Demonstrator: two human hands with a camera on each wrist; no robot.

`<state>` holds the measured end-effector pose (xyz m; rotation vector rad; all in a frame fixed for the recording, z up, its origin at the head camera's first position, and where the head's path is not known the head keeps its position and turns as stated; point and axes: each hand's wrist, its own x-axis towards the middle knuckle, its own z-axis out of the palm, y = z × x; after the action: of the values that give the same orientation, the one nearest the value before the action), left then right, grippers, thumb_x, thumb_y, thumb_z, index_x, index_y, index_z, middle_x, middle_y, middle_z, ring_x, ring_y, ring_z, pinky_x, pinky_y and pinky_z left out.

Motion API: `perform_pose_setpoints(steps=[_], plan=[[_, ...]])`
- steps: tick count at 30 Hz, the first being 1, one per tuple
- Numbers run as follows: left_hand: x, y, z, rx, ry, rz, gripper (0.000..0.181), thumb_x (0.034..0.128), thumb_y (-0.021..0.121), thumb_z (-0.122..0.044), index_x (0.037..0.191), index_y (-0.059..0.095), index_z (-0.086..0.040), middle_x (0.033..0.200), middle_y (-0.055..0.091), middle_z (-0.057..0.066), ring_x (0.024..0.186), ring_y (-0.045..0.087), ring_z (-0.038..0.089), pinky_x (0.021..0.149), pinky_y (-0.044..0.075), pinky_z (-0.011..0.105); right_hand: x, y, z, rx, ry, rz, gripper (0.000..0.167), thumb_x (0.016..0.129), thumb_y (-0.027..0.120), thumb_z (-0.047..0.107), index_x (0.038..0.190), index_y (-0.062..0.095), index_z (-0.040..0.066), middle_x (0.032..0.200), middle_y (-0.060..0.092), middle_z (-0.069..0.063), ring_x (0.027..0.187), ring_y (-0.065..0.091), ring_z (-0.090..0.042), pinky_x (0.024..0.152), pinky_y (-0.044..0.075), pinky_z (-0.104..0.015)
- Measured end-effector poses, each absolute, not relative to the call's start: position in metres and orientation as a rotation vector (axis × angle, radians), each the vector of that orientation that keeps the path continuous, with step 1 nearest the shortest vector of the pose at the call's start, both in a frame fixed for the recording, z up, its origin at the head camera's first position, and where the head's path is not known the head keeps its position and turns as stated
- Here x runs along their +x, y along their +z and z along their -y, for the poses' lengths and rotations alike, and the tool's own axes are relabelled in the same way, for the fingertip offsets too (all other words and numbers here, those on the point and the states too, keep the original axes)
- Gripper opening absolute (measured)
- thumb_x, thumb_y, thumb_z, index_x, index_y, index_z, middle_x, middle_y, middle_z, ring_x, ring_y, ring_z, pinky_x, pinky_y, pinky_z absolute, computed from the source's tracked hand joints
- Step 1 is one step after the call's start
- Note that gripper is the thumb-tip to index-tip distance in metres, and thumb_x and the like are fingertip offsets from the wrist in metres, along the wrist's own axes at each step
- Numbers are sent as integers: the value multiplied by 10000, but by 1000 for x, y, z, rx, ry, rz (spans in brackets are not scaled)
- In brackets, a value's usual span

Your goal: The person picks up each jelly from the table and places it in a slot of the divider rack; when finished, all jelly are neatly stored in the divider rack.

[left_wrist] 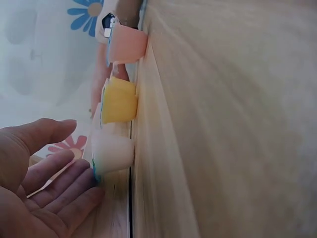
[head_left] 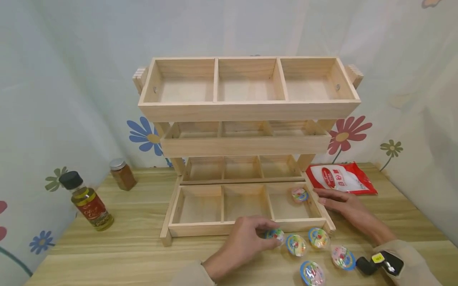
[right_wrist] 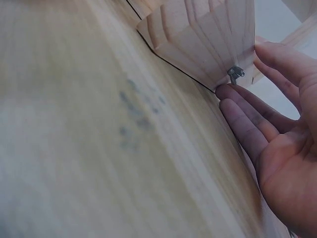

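Beside the front of a wooden shelf rack, the left hand has its thumb and fingers around a small jelly cup on the table. In the left wrist view this hand shows extended fingers, their tips at the lid of a whitish cup, with the thumb apart from it. The right hand rests its fingertips at the rack's lower right side; the right wrist view shows this hand against the wooden end piece, near a metal screw. One cup lies in the bottom right compartment.
Several more jelly cups lie before the rack's right part. An oil bottle and a lidded jar stand left on the table. A red and white packet lies behind the right hand. Flowered curtains hang around.
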<state>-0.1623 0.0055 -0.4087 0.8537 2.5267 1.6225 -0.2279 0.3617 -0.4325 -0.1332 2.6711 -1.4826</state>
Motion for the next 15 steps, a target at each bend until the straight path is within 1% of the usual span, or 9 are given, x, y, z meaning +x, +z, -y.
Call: perform_pose_setpoints(steps=[4, 11, 15], plan=[[-161, -407, -5, 855, 1598, -2516, 286, 828, 928, -114, 1092, 822, -80, 1082, 788, -24, 941, 702, 48, 848, 584, 247, -229, -433, -361, -144, -1482, -2659, 604, 1041, 671, 445, 1536, 575, 112, 1588, 501, -182, 1468, 373, -403, 1117, 354, -561], [-161, -408, -5, 870, 1598, -2506, 273, 847, 914, -118, 1097, 817, -62, 1089, 788, 5, 937, 700, 42, 838, 581, 230, -229, -433, -362, -145, -1490, -2655, 604, 1043, 669, 450, 1535, 576, 112, 1590, 501, -174, 1476, 369, -397, 1125, 355, -538], [-160, -409, -6, 908, 1545, -2572, 229, 855, 910, -144, 1065, 835, -92, 1075, 783, -43, 982, 689, 42, 882, 562, 238, -228, -432, -361, -139, -1487, -2645, 618, 1041, 666, 461, 1537, 569, 105, 1601, 481, -190, 1483, 352, -418, 1136, 341, -576]])
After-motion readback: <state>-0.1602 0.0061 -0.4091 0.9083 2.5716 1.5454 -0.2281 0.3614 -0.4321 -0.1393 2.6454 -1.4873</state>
